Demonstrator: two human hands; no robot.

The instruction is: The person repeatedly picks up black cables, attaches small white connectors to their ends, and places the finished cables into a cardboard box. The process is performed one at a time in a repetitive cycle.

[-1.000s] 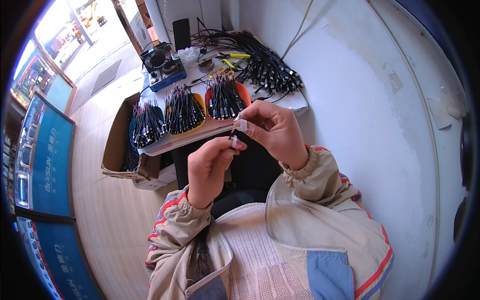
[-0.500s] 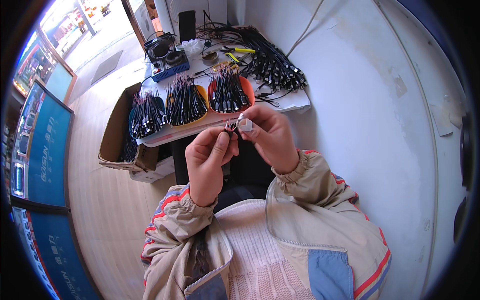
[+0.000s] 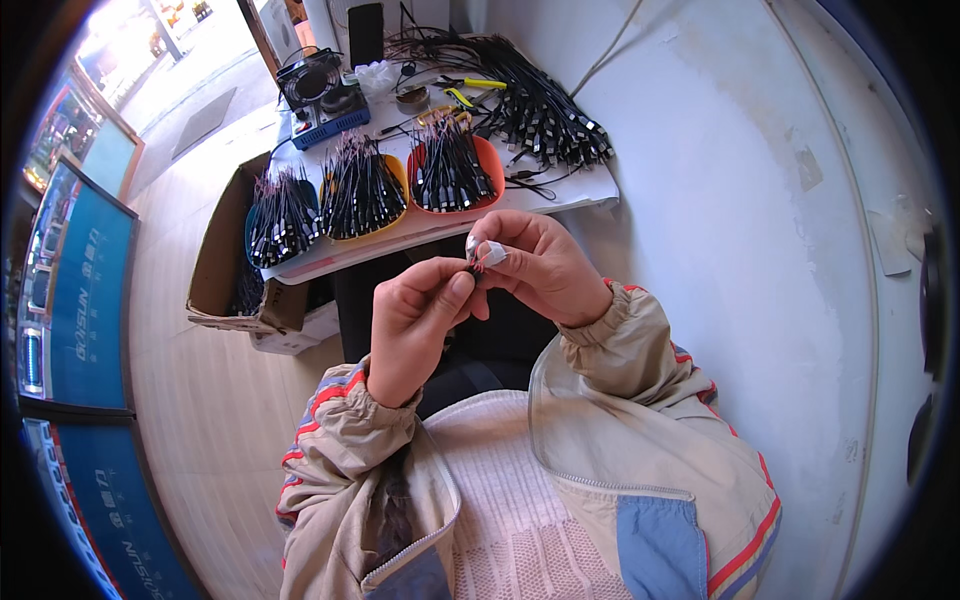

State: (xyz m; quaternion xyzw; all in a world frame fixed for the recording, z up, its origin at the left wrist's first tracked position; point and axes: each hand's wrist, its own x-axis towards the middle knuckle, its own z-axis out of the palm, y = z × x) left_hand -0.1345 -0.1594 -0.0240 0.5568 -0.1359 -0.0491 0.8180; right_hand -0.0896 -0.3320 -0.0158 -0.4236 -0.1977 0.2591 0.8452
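In front of my chest, both hands meet over one small workpiece. My left hand (image 3: 415, 320) pinches a thin black cable end between thumb and forefinger, and fine reddish wires (image 3: 477, 266) stick out of it. Close beside it, the thumb and fingers of my right hand (image 3: 548, 268) are closed on a small whitish translucent plastic piece (image 3: 494, 254). The wire tips reach toward this piece; whether they touch it I cannot tell. Beyond my hands, black cables with metal plugs fill a blue tray (image 3: 251, 238), a yellow tray (image 3: 378, 234) and a red tray (image 3: 488, 158).
A white table (image 3: 580, 188) carries the trays, a pile of black cables (image 3: 545, 115), yellow-handled pliers (image 3: 484, 84), a round tin (image 3: 412, 99), a blue device with a fan (image 3: 335, 125) and a dark phone (image 3: 366, 36). A cardboard box (image 3: 220, 270) stands left; a white wall (image 3: 720, 250) bounds the right.
My hands have come closer together, the left one shifting slightly right. The plastic piece has turned in my right fingers, and the wires now lie right beside it.
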